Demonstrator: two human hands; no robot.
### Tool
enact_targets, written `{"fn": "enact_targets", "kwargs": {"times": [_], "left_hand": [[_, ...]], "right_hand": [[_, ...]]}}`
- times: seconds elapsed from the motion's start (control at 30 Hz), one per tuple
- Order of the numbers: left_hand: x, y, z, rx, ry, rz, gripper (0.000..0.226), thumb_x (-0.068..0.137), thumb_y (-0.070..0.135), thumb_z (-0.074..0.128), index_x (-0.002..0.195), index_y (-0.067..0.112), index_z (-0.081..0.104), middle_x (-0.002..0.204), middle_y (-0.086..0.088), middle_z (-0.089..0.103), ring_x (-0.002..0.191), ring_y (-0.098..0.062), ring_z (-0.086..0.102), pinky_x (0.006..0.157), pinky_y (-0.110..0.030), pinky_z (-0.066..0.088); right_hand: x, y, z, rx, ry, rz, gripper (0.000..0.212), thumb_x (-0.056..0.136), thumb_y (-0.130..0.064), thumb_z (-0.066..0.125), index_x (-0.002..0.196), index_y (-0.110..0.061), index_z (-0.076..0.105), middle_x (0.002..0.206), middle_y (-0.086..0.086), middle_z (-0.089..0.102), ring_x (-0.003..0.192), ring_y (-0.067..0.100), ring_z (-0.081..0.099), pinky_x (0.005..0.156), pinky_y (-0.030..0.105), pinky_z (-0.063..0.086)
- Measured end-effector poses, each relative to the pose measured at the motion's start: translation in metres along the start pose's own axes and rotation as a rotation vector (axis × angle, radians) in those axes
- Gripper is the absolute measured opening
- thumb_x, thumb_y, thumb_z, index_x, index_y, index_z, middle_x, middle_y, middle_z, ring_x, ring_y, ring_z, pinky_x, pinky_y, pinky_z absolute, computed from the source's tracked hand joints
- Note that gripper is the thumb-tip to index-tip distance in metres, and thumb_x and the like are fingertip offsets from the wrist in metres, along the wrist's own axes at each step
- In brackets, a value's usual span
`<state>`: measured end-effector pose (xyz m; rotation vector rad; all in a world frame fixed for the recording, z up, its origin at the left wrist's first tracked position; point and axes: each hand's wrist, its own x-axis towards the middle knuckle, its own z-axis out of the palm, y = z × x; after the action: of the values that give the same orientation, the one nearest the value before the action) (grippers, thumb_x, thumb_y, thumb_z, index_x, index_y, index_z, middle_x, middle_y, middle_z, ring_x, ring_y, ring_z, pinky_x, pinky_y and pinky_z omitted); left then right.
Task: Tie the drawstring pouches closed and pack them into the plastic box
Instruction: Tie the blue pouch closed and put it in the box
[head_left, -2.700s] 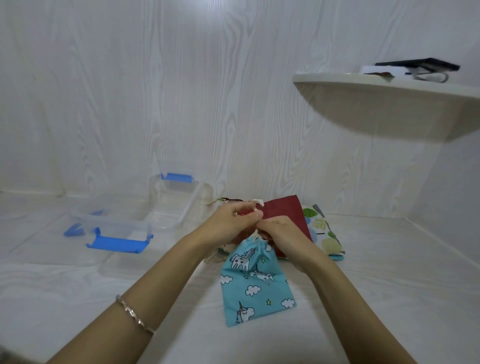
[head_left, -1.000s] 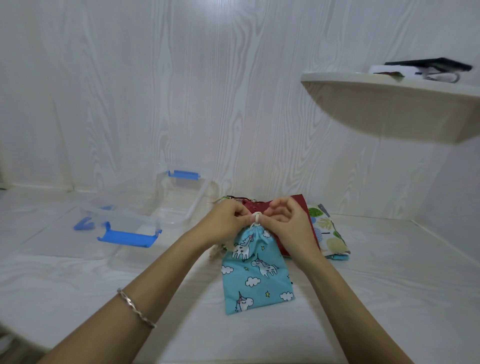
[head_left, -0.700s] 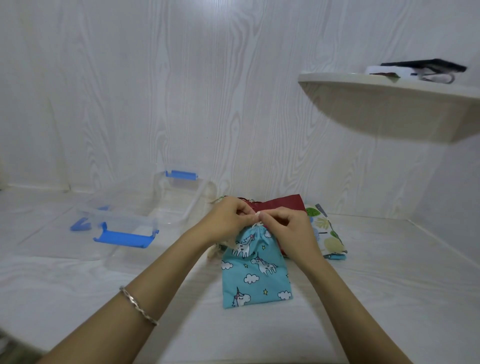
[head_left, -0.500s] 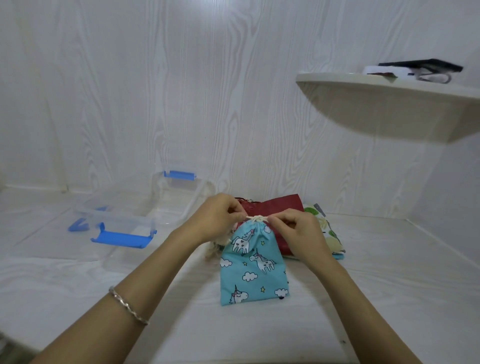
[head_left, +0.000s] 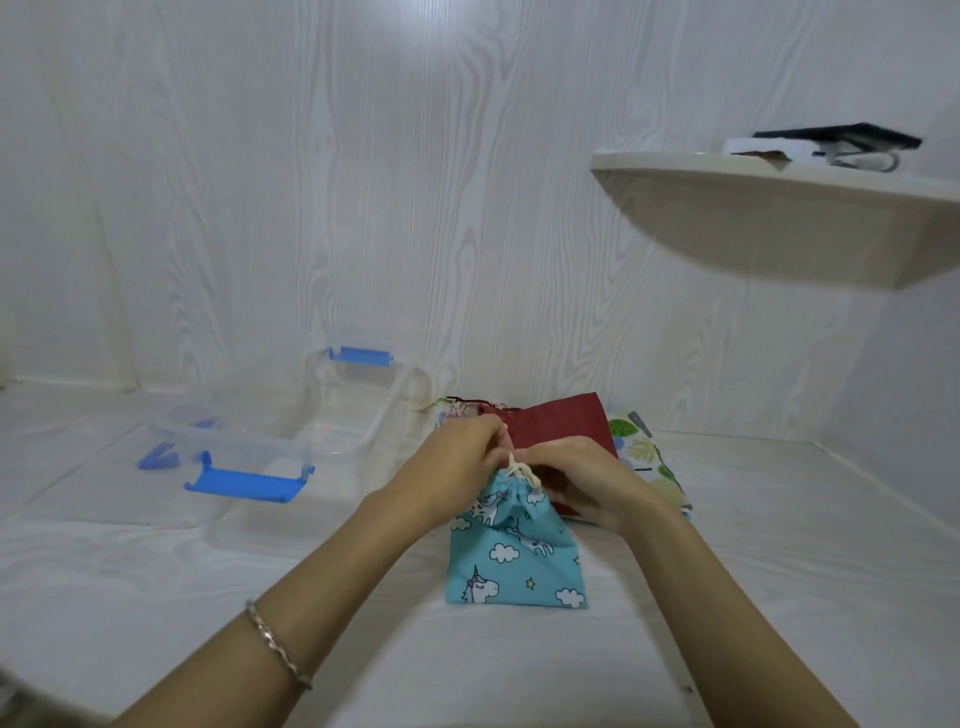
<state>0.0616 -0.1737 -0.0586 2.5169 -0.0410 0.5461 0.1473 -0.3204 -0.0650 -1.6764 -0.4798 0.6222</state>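
both bare forearms (head_left: 332, 577) reaching in from the near edge, left hand (head_left: 457, 460) and right hand (head_left: 584, 483) touching at the middle, fingers curled, each pinching a thin cream drawstring cord (head_left: 521, 471)

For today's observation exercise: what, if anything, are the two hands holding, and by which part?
The left hand and right hand both pinch the cream drawstring at the gathered neck of the blue unicorn pouch.

White wood-grain walls (head_left: 363, 182) enclose a pale surface (head_left: 779, 545); a curved shelf (head_left: 779, 182) juts out upper right.
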Motion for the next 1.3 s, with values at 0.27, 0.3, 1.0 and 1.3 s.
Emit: {"fn": "enact_targets", "kwargs": {"times": [0.27, 0.3, 1.0, 1.3], "left_hand": [[-0.003, 0.004, -0.004, 0.425, 0.078, 0.063, 0.015, 0.089, 0.022, 0.057, 0.097, 0.025, 0.069, 0.097, 0.007, 0.061, 0.096, -0.014, 0.055, 0.084, -0.029, 0.042], [-0.003, 0.005, -0.004, 0.478, 0.096, 0.073, 0.017, 0.091, 0.024, 0.055, 0.102, 0.026, 0.068, 0.103, 0.005, 0.059, 0.102, -0.015, 0.051, 0.088, -0.030, 0.038], [-0.017, -0.007, 0.018, -0.183, 0.265, -0.030, 0.032, 0.088, 0.019, 0.068, 0.119, 0.023, 0.068, 0.112, 0.011, 0.069, 0.092, 0.006, 0.060, 0.080, 0.002, 0.039], [-0.011, -0.013, 0.009, -0.137, 0.102, 0.004, 0.019, 0.086, 0.020, 0.069, 0.105, 0.024, 0.072, 0.094, 0.009, 0.072, 0.087, -0.003, 0.064, 0.083, -0.023, 0.054]], "right_hand": [[0.002, 0.003, -0.001, 0.080, 0.022, 0.004, 0.013, 0.087, -0.009, 0.065, 0.075, -0.005, 0.069, 0.071, 0.008, 0.062, 0.065, 0.014, 0.054, 0.068, 0.027, 0.044], [0.002, 0.003, -0.001, 0.086, 0.013, 0.004, 0.012, 0.087, -0.009, 0.065, 0.077, -0.005, 0.069, 0.071, 0.008, 0.062, 0.065, 0.014, 0.054, 0.068, 0.027, 0.044], [0.004, -0.019, 0.012, -0.418, 0.022, -0.021, 0.027, 0.084, -0.006, 0.060, 0.059, -0.012, 0.067, 0.052, -0.003, 0.055, 0.050, 0.008, 0.046, 0.052, 0.020, 0.037], [-0.002, -0.019, 0.007, -0.634, -0.017, -0.170, 0.012, 0.084, -0.015, 0.069, 0.081, -0.017, 0.080, 0.079, 0.005, 0.074, 0.069, 0.006, 0.059, 0.070, 0.026, 0.050]]}}
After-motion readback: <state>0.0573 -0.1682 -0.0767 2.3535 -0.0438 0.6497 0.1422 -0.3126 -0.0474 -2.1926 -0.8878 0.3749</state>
